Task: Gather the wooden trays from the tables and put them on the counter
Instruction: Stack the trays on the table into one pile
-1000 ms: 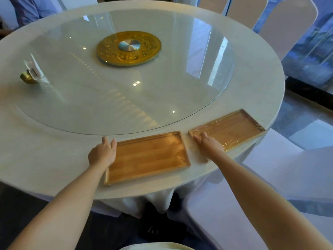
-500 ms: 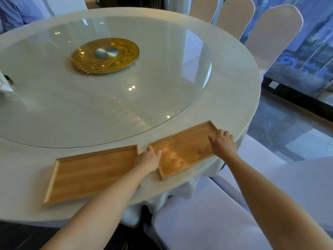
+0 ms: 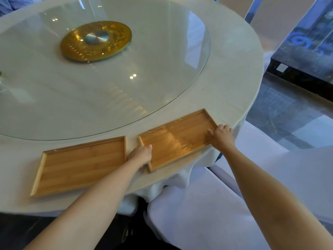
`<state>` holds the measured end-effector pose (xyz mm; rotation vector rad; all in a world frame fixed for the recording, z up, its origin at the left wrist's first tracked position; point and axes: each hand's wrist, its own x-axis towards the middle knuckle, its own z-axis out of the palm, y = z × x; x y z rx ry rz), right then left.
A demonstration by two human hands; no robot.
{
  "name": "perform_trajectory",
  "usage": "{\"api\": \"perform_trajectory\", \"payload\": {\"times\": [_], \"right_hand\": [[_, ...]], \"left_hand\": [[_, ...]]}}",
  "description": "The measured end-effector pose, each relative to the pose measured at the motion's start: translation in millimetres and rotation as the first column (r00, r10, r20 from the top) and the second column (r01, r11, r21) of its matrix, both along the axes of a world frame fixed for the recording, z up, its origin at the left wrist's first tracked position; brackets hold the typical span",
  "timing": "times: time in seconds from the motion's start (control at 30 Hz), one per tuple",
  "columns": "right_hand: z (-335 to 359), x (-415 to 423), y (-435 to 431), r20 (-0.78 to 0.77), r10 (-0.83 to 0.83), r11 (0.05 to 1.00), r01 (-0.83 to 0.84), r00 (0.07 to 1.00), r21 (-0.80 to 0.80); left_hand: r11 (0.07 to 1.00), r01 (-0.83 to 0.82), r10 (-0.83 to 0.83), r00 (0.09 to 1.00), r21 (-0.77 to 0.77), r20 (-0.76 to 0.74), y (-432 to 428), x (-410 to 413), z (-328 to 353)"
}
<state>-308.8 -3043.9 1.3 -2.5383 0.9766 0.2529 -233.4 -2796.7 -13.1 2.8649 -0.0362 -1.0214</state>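
Two flat wooden trays lie side by side at the near edge of a round white table. The right tray has a glossy film on it and sits at an angle. My left hand grips its left end, thumb over the rim. My right hand grips its right end at the table's edge. The left tray lies bare and untouched, just left of my left hand.
A large glass turntable covers the table's middle, with a gold disc at its hub. White-covered chairs stand close below and to the right of the table. More chair backs and a window are beyond.
My view shifted to the right. Both hands left the positions they had a second ago; the left moved off the left tray, and now both hold the ends of the right tray.
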Motion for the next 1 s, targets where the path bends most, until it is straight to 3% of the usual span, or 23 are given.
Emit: {"api": "perform_trajectory", "payload": {"times": [0.17,0.33,0.53,0.67,1.0], "right_hand": [[0.4,-6.3,2.8,-0.008,0.033,0.999,-0.033,0.999,-0.036],[3.9,-9.7,10.1,-0.003,-0.041,0.999,0.041,0.999,0.025],[15.9,-6.8,34.9,0.008,-0.019,0.998,0.019,1.0,0.058],[25.4,4.0,60.3,0.053,-0.122,0.984,0.114,0.991,0.139],[54.1,53.9,161.0,0.104,0.138,0.981,-0.15,0.985,0.123]], "left_hand": [[0.999,-0.049,0.05,0.999,-0.017,0.022,2.2,-3.2,5.0],[0.984,-0.083,0.104,0.986,-0.155,0.129,8.6,6.2,12.3],[0.978,-0.033,0.085,0.964,-0.206,0.252,40.3,31.5,32.2],[0.975,0.016,0.052,0.951,-0.22,0.303,75.7,47.0,48.8],[0.964,-0.027,0.144,0.89,-0.266,0.433,216.0,71.0,74.7]]}}
